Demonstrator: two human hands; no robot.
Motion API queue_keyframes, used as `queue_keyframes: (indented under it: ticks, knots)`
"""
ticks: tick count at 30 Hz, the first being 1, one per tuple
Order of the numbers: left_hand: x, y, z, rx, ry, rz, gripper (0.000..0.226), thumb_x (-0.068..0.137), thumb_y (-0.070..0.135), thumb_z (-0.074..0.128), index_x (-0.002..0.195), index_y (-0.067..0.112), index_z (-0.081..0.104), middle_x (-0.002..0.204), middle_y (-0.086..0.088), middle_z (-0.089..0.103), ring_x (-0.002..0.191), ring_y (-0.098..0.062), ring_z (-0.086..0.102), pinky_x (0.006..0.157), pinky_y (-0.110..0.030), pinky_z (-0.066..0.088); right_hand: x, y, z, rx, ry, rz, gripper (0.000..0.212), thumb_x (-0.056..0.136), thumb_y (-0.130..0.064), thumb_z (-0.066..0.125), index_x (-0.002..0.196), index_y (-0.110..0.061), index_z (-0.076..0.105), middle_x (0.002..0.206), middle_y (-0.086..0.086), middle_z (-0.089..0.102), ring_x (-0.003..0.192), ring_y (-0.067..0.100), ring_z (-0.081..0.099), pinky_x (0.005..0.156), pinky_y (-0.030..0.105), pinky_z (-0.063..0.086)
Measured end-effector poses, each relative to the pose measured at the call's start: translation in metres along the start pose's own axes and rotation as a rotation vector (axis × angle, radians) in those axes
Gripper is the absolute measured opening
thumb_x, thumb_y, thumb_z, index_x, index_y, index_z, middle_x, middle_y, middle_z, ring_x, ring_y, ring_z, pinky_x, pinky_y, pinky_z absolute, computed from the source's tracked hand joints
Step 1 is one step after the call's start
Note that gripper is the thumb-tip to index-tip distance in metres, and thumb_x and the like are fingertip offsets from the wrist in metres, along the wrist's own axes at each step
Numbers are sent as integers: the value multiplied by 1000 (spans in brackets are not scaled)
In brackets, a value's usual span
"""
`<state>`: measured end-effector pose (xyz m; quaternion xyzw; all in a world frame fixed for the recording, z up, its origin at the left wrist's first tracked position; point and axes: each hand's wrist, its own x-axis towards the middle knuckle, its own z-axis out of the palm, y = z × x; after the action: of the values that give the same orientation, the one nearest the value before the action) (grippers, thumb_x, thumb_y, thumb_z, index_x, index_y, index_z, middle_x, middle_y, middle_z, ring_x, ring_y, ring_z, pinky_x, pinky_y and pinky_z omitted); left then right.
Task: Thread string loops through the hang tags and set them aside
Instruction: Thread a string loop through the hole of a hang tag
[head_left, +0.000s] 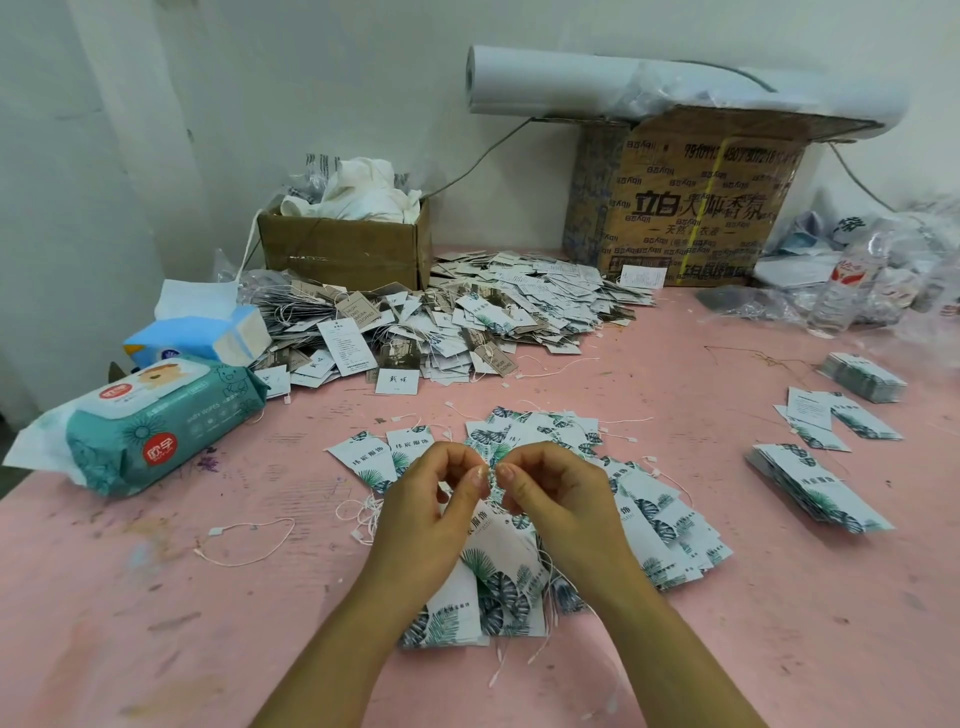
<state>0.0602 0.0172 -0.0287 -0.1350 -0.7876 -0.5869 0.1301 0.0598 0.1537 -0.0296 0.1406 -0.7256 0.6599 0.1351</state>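
Pinching what seems a string loop (492, 475) between curled fingertips, the left hand (431, 499) and right hand (558, 493) hover over leaf-print hang tags (654, 519) on the pink table (260, 623); the limp, light string likely wants gripping near its end.

The left hand (436, 501) and right hand (558, 499) meet fingertip to fingertip, pinching a thin string (546, 582) above leaf-printed hang tags (649, 514) spread on a pink table (156, 623); a wipes pack (161, 431) lies at left.
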Motion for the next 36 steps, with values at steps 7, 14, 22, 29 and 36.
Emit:
queue_keyframes:
  ticks: [7,14,22,29,36]
  knots:
    - [0,1,0,-40,-37,-17,12,89,12,59,83,23,60,79,4,65,76,-8,60,70,-30,46,-1,-1,1,49,-26,0,8,82,-9,65,78,-16,65,62,-9,64,56,4,56,58,17,47]
    - [4,4,-6,-241,-78,-93,7,77,13,70,75,19,67,77,-6,69,76,-20,62,78,-44,49,0,-1,-2,192,-46,44,2,75,-8,67,75,-10,65,61,-5,63,56,7,53,56,19,46]
    - [4,6,-11,-300,-111,-117,13,56,36,72,67,30,72,67,2,67,66,-16,53,66,-32,44,0,-1,-2,273,-92,70,4,67,-17,69,67,-20,73,62,-5,64,58,7,55,60,19,47]
    - [5,5,-12,-287,-130,-137,13,53,37,72,64,30,71,60,9,63,57,-5,47,56,-18,41,-1,-2,-1,278,-108,68,4,67,-14,68,66,-17,71,62,-4,64,58,7,55,60,19,47]
    - [5,4,-13,-273,-120,-151,11,55,34,72,64,28,71,65,1,66,61,-15,50,60,-26,43,-1,-2,-1,279,-115,75,5,69,-14,67,67,-17,70,62,-4,63,58,7,55,60,18,47]
